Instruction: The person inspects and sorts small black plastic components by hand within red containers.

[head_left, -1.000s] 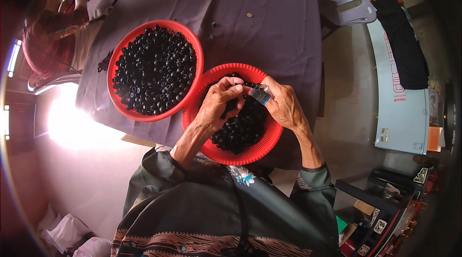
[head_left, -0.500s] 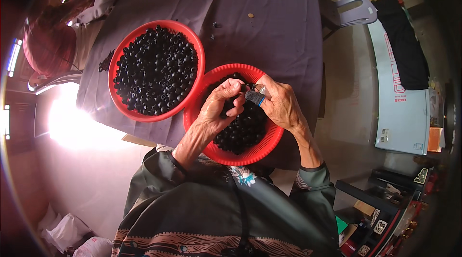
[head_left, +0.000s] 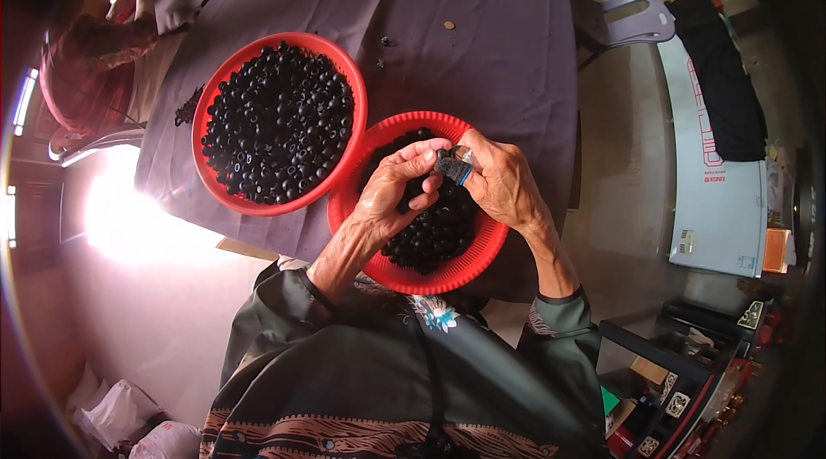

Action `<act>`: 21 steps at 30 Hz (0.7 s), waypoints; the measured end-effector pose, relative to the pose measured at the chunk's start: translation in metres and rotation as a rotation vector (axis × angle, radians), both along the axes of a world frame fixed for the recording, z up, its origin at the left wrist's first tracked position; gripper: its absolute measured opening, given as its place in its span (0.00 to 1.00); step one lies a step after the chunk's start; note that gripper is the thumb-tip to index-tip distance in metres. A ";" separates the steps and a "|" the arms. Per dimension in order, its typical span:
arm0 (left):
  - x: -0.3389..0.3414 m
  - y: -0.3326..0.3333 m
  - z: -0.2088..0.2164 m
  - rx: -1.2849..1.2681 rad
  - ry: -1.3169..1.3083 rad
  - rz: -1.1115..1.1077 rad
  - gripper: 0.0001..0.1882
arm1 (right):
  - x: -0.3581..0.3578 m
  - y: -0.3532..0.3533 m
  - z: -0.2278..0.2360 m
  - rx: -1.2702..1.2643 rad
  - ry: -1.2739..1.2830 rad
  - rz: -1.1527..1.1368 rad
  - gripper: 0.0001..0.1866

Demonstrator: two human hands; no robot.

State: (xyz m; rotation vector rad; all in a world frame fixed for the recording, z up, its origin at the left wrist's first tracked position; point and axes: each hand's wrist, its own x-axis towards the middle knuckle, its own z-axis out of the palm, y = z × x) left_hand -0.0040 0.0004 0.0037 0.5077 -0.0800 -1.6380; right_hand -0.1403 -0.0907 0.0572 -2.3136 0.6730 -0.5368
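My hands meet over a red plastic basket (head_left: pixel 415 283) half full of small, round, black bead-like pieces (head_left: pixel 430 242). Thumb and fingers of my left hand (head_left: pixel 387 188) pinch together at a tiny black piece (head_left: pixel 443 153), mostly hidden by fingertips. From the other side my right hand (head_left: pixel 509 184) closes on the same spot. One of its fingers wears a dark grey finger sleeve (head_left: pixel 452 168) with a blue edge. Something small and pale shows by the right thumb; I cannot tell what it is.
A second red basket (head_left: pixel 360 93), left and farther off, holds many black pieces (head_left: pixel 280 128), several with open hollows. Both stand on a dark tablecloth (head_left: pixel 465 72). Another person (head_left: pixel 95 72) sits at the far left. A grey plastic chair (head_left: pixel 637 18) stands right of the table.
My fingertips have shifted slightly around the small piece, and the right hand's sleeved finger has tilted. At the far left, the other person's arm has moved.
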 end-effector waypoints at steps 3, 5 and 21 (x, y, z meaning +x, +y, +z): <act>0.002 0.000 -0.002 -0.010 -0.013 -0.024 0.11 | -0.002 -0.001 0.008 0.015 0.117 0.025 0.09; 0.002 0.000 0.002 0.000 -0.032 -0.023 0.11 | -0.001 -0.003 0.010 -0.020 0.133 0.047 0.12; 0.006 0.001 0.003 -0.021 -0.081 -0.050 0.08 | 0.005 -0.007 0.015 -0.082 0.225 0.110 0.15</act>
